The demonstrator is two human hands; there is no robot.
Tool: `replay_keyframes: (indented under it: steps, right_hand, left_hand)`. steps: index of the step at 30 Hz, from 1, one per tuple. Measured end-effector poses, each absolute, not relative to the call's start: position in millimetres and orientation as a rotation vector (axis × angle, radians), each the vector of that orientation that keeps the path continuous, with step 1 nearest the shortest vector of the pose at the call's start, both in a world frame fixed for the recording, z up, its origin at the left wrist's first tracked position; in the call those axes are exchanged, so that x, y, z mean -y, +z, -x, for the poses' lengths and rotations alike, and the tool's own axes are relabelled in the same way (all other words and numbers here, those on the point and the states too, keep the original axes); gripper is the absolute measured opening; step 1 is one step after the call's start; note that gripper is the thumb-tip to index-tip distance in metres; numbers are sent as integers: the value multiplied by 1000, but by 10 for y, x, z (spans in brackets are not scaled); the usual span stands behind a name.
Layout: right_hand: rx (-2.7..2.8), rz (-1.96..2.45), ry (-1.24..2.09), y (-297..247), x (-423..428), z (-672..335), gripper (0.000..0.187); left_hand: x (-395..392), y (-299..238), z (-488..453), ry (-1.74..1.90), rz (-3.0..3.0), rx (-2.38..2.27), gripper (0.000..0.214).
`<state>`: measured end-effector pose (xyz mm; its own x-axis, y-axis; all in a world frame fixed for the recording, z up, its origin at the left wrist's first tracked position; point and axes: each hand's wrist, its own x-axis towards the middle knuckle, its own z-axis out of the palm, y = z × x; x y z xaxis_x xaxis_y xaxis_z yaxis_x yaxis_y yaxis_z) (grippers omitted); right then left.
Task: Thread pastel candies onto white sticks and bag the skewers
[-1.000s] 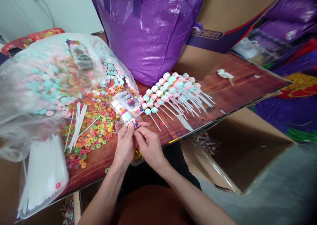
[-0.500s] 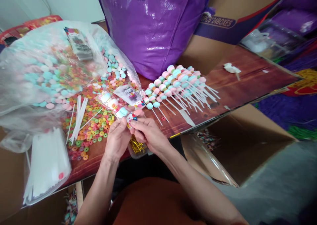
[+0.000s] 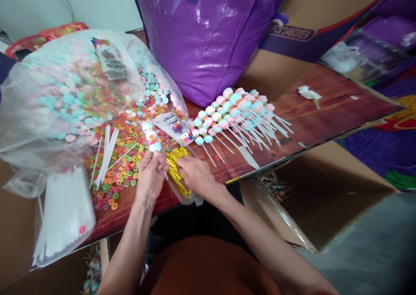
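Note:
A candy skewer [image 3: 152,140] in a clear printed bag stands up from my left hand [image 3: 151,173], whose fingers are closed around its lower end; a bit of white stick pokes out below. To the right, a clear plastic tray [image 3: 192,198] holds gold twist ties [image 3: 174,167]. My right hand [image 3: 197,173] reaches over the tray with fingers curled down and pinched among the ties; the fingertips are partly hidden. Behind the tray lie printed clear bags [image 3: 175,125]. Unbagged candy skewers [image 3: 234,108] are stacked at the right, sticks pointing toward me.
Loose candy rings [image 3: 126,167] cover the table's left part, with white sticks [image 3: 107,156] on them. A large clear bag of candies [image 3: 61,95] and a bag of sticks [image 3: 66,212] lie further left. A big purple bag [image 3: 208,39] stands behind. Cardboard boxes [image 3: 325,199] sit below the edge.
My right hand has left the bagged skewer and moved down to the gold twist ties. My left hand now holds the skewer alone, turned more upright.

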<state>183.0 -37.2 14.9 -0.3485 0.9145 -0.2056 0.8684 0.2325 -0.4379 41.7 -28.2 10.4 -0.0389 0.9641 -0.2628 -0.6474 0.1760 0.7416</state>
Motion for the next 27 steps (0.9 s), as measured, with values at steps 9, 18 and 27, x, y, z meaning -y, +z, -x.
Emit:
replay_keyframes:
  steps: [9, 18, 27]
  right_hand:
    - [2414, 1866, 673, 198, 195, -1887, 27]
    - [2450, 1781, 512, 144, 194, -1718, 29]
    - [2235, 1800, 702, 199, 180, -1857, 29]
  left_hand:
    - [234, 65, -522, 1499, -519, -845, 26]
    - [250, 124, -446, 1510, -489, -891, 27]
    - [256, 115, -483, 1463, -492, -902, 30]
